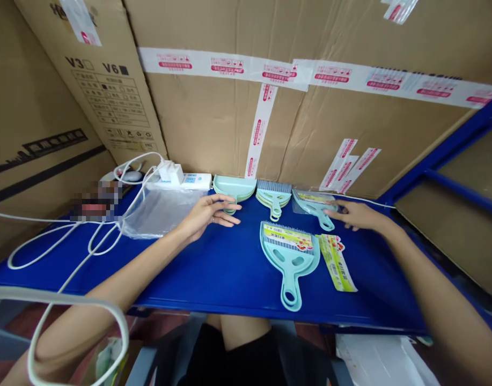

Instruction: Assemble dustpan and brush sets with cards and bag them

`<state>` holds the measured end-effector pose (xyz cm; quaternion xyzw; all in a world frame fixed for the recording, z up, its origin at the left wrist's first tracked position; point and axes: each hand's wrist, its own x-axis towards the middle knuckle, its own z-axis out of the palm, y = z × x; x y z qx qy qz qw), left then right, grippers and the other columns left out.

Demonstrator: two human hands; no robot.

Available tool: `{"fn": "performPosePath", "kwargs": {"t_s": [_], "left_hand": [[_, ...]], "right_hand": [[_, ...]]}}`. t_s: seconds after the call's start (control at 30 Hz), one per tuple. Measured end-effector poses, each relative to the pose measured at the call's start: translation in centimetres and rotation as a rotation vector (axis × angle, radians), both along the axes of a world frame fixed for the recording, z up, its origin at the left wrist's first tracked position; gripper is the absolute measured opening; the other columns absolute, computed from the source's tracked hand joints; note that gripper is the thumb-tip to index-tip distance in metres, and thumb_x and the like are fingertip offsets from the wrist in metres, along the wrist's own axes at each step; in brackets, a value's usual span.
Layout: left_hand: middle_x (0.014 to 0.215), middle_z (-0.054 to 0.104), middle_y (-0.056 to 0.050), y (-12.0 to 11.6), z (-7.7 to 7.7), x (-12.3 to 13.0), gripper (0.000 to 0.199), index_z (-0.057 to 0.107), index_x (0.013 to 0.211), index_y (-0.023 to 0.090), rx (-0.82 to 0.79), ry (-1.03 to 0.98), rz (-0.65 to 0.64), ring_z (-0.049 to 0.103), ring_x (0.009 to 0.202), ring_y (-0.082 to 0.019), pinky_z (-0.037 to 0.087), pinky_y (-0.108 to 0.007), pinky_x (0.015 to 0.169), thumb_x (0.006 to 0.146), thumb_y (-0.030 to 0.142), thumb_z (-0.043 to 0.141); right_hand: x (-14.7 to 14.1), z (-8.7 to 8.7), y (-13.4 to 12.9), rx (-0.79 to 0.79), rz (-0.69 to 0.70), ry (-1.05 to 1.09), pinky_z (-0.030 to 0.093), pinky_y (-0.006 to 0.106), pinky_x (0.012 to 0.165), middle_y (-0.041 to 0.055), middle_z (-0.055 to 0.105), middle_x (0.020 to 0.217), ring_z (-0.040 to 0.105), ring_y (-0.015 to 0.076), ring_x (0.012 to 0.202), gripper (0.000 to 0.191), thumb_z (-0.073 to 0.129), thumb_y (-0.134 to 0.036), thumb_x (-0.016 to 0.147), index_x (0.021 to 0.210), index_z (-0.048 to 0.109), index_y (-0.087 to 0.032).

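Right hand (360, 215), grip unclear, just right of bagged sweeping set (309, 205), handle (325, 221) nearward; left hand (203, 215) loosely spread by dustpans (234, 185).

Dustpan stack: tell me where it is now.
In the head view, the dustpan stack sits at the back of the blue table, slightly left of centre, between the power strip to its left and stacked brushes to its right.

Your blue table (225, 273), far L: cable (102, 236), clear bags (165, 210), power strip (198, 182). Far ctr: stacked dustpans (234, 186), brushes (273, 198) to their R. Far R: bagged dustpan (315, 206). Nearer you: dustpan (315, 257) w/ brush (288, 257), label card (336, 264) just R.
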<state>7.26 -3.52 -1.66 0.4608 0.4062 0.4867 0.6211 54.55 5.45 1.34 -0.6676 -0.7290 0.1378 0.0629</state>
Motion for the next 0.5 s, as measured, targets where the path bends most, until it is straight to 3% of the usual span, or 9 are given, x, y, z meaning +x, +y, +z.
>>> {"fn": "performPosePath", "kwargs": {"t_s": [0.07,0.13,0.37,0.5], "left_hand": [[0.123,0.080,-0.021,-0.1,-0.1,0.1,0.024,0.070,0.114,0.012,0.010,0.001,-0.016,0.084,0.081,-0.029,0.069,-0.034,0.067,0.093,0.022,0.072],[0.124,0.080,-0.021,-0.2,-0.2,0.2,0.023,0.070,0.114,0.012,0.016,0.007,-0.030,0.084,0.082,-0.029,0.069,-0.033,0.067,0.094,0.022,0.071],[0.125,0.079,-0.022,-0.2,0.1,0.4,0.021,0.069,0.113,0.011,-0.009,0.034,-0.036,0.084,0.081,-0.029,0.068,-0.031,0.065,0.093,0.019,0.069],[0.124,0.080,-0.021,-0.1,0.0,0.3,0.022,0.069,0.113,0.011,-0.009,0.043,-0.042,0.084,0.081,-0.029,0.068,-0.031,0.065,0.093,0.019,0.070]], "right_hand": [[0.0,0.1,-1.7,-0.198,0.042,0.141,0.067,0.046,0.077,0.0167,0.078,0.121,0.077,0.0291,0.079,0.107,0.079,-0.074,0.078,0.167,0.047,-0.023],[-0.8,0.0,-2.7,-0.275,0.048,0.258,0.066,0.045,0.086,0.0164,0.077,0.126,0.077,0.0272,0.080,0.121,0.087,-0.068,0.073,0.172,0.036,-0.021],[-3.3,-0.3,-2.2,-0.282,0.052,0.402,0.061,0.044,0.093,0.0098,0.081,0.086,0.077,0.0300,0.089,0.109,0.090,-0.048,0.074,0.165,0.046,-0.006],[-4.0,-0.5,-1.6,-0.240,0.041,0.460,0.063,0.037,0.083,0.0116,0.082,0.094,0.075,0.0263,0.085,0.096,0.093,-0.042,0.072,0.155,0.060,-0.008]]}}
